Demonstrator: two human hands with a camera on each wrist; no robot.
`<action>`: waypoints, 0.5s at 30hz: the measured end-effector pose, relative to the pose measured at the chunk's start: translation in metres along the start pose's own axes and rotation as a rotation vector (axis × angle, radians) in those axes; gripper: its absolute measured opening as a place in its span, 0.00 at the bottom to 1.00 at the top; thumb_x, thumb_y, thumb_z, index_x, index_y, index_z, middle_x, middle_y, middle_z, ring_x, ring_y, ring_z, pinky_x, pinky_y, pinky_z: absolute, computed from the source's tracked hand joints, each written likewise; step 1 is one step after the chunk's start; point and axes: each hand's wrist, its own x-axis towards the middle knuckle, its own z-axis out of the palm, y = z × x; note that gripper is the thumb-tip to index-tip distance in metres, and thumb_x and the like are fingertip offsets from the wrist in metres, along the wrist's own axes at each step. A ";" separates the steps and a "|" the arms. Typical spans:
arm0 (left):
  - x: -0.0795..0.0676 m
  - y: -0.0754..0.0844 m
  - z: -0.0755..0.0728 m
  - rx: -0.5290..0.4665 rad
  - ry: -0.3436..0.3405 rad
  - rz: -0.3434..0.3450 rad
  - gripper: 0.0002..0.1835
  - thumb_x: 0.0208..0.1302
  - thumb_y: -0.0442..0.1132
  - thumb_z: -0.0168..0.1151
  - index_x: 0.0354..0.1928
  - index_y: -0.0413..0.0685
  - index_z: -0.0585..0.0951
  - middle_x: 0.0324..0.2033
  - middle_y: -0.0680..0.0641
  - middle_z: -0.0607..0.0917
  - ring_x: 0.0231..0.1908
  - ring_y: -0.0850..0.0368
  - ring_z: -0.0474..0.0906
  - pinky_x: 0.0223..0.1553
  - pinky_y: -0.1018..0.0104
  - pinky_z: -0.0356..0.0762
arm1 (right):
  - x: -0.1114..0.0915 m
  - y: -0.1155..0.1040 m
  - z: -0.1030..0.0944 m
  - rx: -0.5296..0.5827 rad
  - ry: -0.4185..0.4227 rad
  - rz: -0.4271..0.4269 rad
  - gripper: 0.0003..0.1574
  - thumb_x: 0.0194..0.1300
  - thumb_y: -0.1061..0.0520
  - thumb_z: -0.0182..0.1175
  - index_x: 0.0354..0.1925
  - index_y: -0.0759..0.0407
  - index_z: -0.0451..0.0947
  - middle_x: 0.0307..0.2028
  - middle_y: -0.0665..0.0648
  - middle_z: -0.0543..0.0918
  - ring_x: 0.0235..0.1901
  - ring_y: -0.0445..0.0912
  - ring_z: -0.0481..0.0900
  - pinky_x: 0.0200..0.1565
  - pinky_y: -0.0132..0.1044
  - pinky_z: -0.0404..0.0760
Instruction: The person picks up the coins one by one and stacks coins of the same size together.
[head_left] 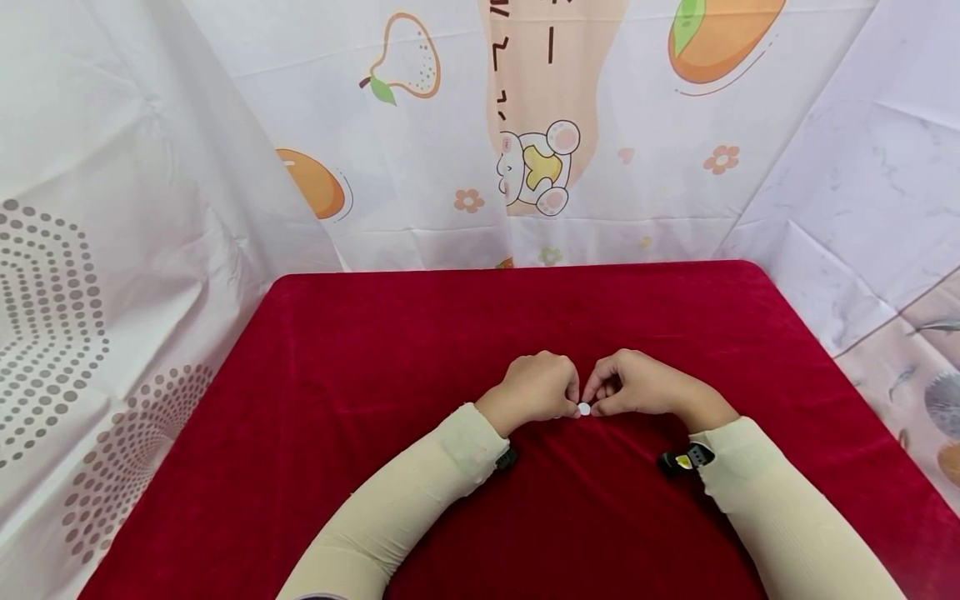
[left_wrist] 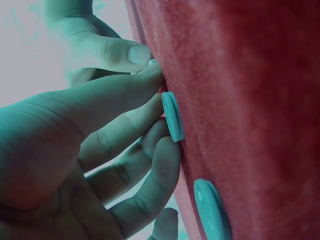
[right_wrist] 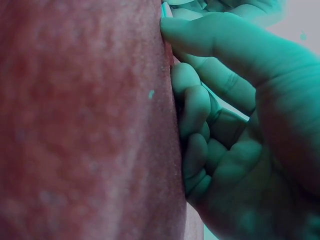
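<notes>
A small round white button [head_left: 584,409] sits between the fingertips of both hands, low at the red cloth. My left hand [head_left: 536,387] has its thumb and fingers bent to the button's left edge. Opposite it, my right hand [head_left: 637,385] pinches at the other edge with thumb and index finger, its other fingers curled. In the left wrist view, another button [left_wrist: 173,116] lies flat beside the left fingertips, and a further button [left_wrist: 212,210] is nearer that camera. The left hand mostly hides these two from the head view. The right thumb [right_wrist: 190,35] is right at the pinched button's rim.
Red velvet-like cloth [head_left: 390,333] covers the table. Printed white curtains [head_left: 420,183] hang behind and at both sides. Each wrist carries a dark camera strap, the right strap [head_left: 686,459] showing near the sleeve cuff.
</notes>
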 end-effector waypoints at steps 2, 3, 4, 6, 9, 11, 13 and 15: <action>0.000 0.000 0.000 0.000 -0.001 -0.001 0.13 0.59 0.52 0.78 0.21 0.67 0.84 0.19 0.65 0.80 0.25 0.66 0.76 0.25 0.65 0.74 | 0.000 0.000 0.000 0.003 0.000 -0.001 0.13 0.57 0.64 0.75 0.36 0.46 0.90 0.29 0.46 0.86 0.28 0.39 0.79 0.32 0.30 0.80; 0.000 0.000 0.000 0.000 -0.002 -0.001 0.13 0.59 0.52 0.78 0.21 0.67 0.84 0.19 0.65 0.80 0.25 0.66 0.76 0.25 0.65 0.74 | 0.000 0.000 0.000 0.005 0.000 -0.001 0.13 0.57 0.64 0.75 0.36 0.46 0.90 0.29 0.46 0.86 0.28 0.39 0.79 0.32 0.30 0.80; 0.000 0.000 0.000 -0.001 -0.003 -0.002 0.13 0.59 0.52 0.78 0.21 0.67 0.84 0.19 0.65 0.80 0.25 0.66 0.76 0.25 0.65 0.74 | 0.000 0.000 0.000 0.007 0.000 -0.003 0.13 0.57 0.64 0.75 0.36 0.46 0.90 0.29 0.46 0.86 0.28 0.39 0.79 0.32 0.30 0.80; 0.000 0.000 0.000 -0.001 -0.003 -0.003 0.13 0.59 0.52 0.78 0.21 0.67 0.85 0.19 0.65 0.80 0.25 0.66 0.76 0.26 0.65 0.74 | 0.000 0.000 0.000 0.009 -0.001 -0.007 0.13 0.57 0.64 0.75 0.36 0.46 0.90 0.29 0.46 0.86 0.28 0.39 0.80 0.32 0.30 0.80; 0.000 0.000 0.000 0.001 -0.004 -0.006 0.12 0.59 0.53 0.78 0.21 0.67 0.85 0.19 0.65 0.80 0.25 0.66 0.76 0.26 0.65 0.74 | 0.000 0.000 0.000 0.009 -0.002 -0.014 0.13 0.57 0.64 0.75 0.36 0.46 0.90 0.29 0.46 0.86 0.28 0.39 0.80 0.32 0.31 0.80; 0.000 0.000 0.000 0.003 -0.001 -0.004 0.13 0.59 0.53 0.78 0.21 0.67 0.85 0.19 0.65 0.80 0.25 0.66 0.76 0.27 0.65 0.74 | 0.001 0.001 0.000 0.006 -0.003 -0.020 0.12 0.57 0.64 0.75 0.36 0.46 0.90 0.29 0.46 0.86 0.28 0.39 0.80 0.32 0.31 0.81; 0.000 0.000 0.000 0.006 0.001 -0.001 0.13 0.59 0.53 0.78 0.20 0.67 0.84 0.19 0.65 0.80 0.25 0.66 0.76 0.27 0.64 0.74 | 0.001 0.002 0.000 0.001 -0.004 -0.025 0.12 0.57 0.63 0.75 0.36 0.45 0.90 0.29 0.45 0.86 0.28 0.39 0.80 0.32 0.31 0.81; 0.000 0.000 0.000 0.010 0.003 0.004 0.13 0.59 0.53 0.78 0.20 0.68 0.84 0.19 0.65 0.80 0.25 0.66 0.76 0.28 0.64 0.74 | 0.001 0.002 0.000 -0.002 -0.004 -0.027 0.12 0.57 0.63 0.76 0.35 0.45 0.90 0.29 0.45 0.86 0.28 0.40 0.80 0.33 0.31 0.81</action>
